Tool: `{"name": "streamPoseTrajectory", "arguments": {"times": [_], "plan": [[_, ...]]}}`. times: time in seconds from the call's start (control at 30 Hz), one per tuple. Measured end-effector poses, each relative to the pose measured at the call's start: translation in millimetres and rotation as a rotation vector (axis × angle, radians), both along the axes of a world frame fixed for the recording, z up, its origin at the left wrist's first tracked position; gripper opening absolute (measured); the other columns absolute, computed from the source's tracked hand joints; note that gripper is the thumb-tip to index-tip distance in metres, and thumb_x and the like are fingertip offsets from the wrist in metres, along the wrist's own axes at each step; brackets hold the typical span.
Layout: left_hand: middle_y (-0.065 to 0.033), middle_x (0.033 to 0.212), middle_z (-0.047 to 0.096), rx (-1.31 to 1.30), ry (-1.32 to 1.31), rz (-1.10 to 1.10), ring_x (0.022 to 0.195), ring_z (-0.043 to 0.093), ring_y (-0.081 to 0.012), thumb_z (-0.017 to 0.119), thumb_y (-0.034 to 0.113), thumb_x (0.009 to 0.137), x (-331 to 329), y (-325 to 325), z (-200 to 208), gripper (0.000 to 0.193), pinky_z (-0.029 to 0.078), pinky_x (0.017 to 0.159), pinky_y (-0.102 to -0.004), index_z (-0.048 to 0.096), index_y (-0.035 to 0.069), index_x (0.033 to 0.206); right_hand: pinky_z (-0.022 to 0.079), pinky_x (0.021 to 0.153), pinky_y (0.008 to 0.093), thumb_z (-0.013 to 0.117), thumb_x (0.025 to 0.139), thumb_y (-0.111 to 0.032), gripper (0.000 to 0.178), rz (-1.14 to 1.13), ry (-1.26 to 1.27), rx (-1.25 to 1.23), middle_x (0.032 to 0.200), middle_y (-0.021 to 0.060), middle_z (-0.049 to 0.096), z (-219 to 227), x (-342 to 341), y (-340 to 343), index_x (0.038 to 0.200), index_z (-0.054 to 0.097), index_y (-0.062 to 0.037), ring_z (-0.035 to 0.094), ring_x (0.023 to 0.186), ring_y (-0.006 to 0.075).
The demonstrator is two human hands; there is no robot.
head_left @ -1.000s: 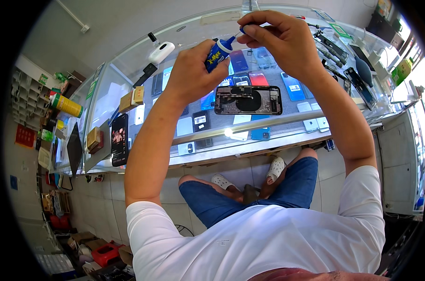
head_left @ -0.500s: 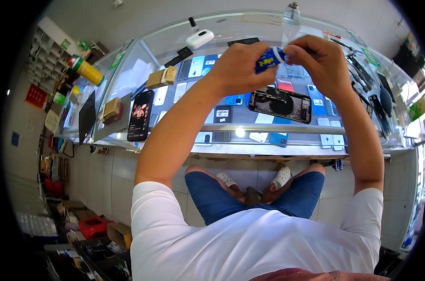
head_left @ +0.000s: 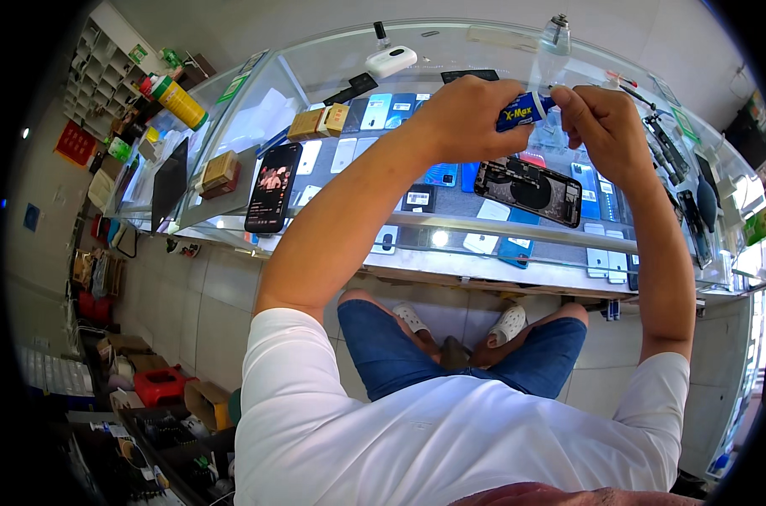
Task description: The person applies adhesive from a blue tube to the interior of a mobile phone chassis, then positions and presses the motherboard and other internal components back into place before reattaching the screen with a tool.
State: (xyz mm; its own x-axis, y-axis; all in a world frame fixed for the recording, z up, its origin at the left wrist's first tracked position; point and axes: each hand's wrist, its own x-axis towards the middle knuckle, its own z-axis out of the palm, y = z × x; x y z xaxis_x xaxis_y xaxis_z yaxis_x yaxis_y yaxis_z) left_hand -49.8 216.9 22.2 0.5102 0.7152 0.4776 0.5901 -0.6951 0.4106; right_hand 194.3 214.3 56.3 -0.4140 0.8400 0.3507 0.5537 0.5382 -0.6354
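Observation:
A blue tube [head_left: 520,113] with yellow lettering and a white band lies in the grip of my left hand [head_left: 472,118], held above the glass counter. My right hand [head_left: 604,126] is closed at the tube's narrow end, thumb and fingertips pinching the small blue cap [head_left: 547,102]. How much of the cap sits inside those fingers is hidden. Below both hands an opened phone housing [head_left: 528,194] rests on the glass, its inside facing up. Over to the left, near my left forearm, a black phone [head_left: 273,187] shows a lit screen.
The glass counter [head_left: 417,221] has several phones inside it. On top are small cardboard boxes [head_left: 319,122], a white oval case [head_left: 391,61], a clear bottle [head_left: 555,38], and a yellow spray can [head_left: 179,102]. Tools and a dark blower bulb [head_left: 707,201] lie at the right.
My view has shifted, so the counter and its things appear farther right. The tube has turned to a flatter angle between my hands, its lettering showing more fully. Both hands keep their hold.

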Motion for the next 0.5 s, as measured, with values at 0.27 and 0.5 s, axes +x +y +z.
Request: {"name": "streamPoseTrajectory", "arguments": {"times": [0.27,0.5], "plan": [[-0.0238,0.100,0.076,0.067,0.166,0.586,0.087,0.075,-0.0402,0.069,0.043,0.092,-69.0,34.5,26.9,0.048,0.059,0.083,-0.0472,0.070,0.002,0.116,0.054,0.058,0.0289,0.062,0.106,-0.049,0.054,-0.098,0.064,0.194,0.070,0.0074,0.069,-8.9,23.7,28.0,0.085,0.076,-0.0023,0.068,0.059,0.0154],[-0.0200,0.105,0.079,-0.343,0.420,0.954,0.093,0.078,-0.0334,0.079,0.031,0.084,-106.7,45.8,26.9,0.044,0.059,0.088,-0.0438,0.078,0.000,0.115,0.049,0.056,0.0301,0.065,0.106,-0.042,0.046,-0.085,-0.040,0.162,0.068,0.0073,0.069,-14.8,19.6,32.7,0.087,0.078,-0.0018,0.064,0.056,0.0152]]}}
